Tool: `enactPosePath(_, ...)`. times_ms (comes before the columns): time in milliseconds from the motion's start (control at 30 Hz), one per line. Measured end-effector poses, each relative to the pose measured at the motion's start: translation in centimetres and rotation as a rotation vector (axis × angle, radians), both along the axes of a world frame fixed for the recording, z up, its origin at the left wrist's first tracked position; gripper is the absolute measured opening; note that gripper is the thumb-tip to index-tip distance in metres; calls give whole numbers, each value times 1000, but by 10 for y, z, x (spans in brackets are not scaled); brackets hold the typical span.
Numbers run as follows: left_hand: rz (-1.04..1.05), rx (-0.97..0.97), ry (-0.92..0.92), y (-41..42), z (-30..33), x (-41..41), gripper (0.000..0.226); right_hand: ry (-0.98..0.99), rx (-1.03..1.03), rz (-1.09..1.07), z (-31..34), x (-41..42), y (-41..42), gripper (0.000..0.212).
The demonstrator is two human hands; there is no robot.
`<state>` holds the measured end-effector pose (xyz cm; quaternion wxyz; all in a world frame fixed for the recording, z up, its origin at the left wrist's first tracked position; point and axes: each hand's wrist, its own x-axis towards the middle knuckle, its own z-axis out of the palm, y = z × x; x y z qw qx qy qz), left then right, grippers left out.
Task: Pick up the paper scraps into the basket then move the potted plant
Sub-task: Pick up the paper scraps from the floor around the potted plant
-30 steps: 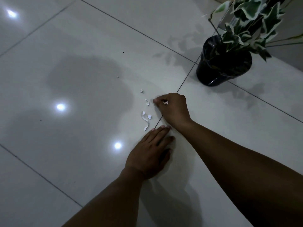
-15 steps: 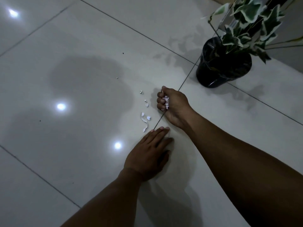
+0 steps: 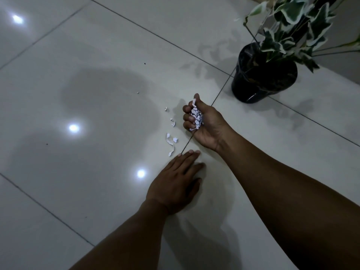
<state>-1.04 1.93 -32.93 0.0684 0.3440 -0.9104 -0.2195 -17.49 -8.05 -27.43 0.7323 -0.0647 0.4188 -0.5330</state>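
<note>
Since the loose paper scraps [image 3: 171,142] lie just beyond the fingertips of the left hand [image 3: 173,186] and just to the left of the right hand [image 3: 204,123], the coming pick turns on which grip reaches them first, and both look about equally close. Nearest the camera, the left hand lies flat on the floor [image 3: 97,106], palm down, fingers pressed together and straight, holding nothing. The longest scrap, a curled strip, starts right by those fingertips and runs away from the person, its long axis roughly parallel to the grout line beside it. Further on, two or three smaller crumbs sit in a loose row, apart from one another, all within a short sideways reach of the right grip. That hand is turned palm up, fingers curled in around a wad of scraps [image 3: 195,116]: thin, white, crinkled, light enough to scatter, I judge, if the fist loosens. The floor is glossy pale tile, hard and slick, so flat slivers will likely need a fingernail or a pinch. Farthest off, beyond and to the right of the right grip, stands the potted plant [image 3: 266,75], a rounded dark glossy pot with variegated leaves. No basket is in view.
</note>
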Motion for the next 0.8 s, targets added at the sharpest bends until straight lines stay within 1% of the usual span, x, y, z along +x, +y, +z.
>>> enactPosePath(267, -2, 12, 0, 0, 0, 0, 48, 111, -8, -5, -5, 6, 3, 20)
enactPosePath(467, 6, 10, 0, 0, 1, 0, 47, 16, 7, 34, -5, 6, -2, 30)
enactPosePath(667, 8, 6, -9, -1, 1, 0, 48, 7, 57, 14, -8, 7, -7, 36)
enactPosePath(800, 0, 5, -4, -1, 0, 0, 48, 75, 101, -39, -7, 13, -9, 24)
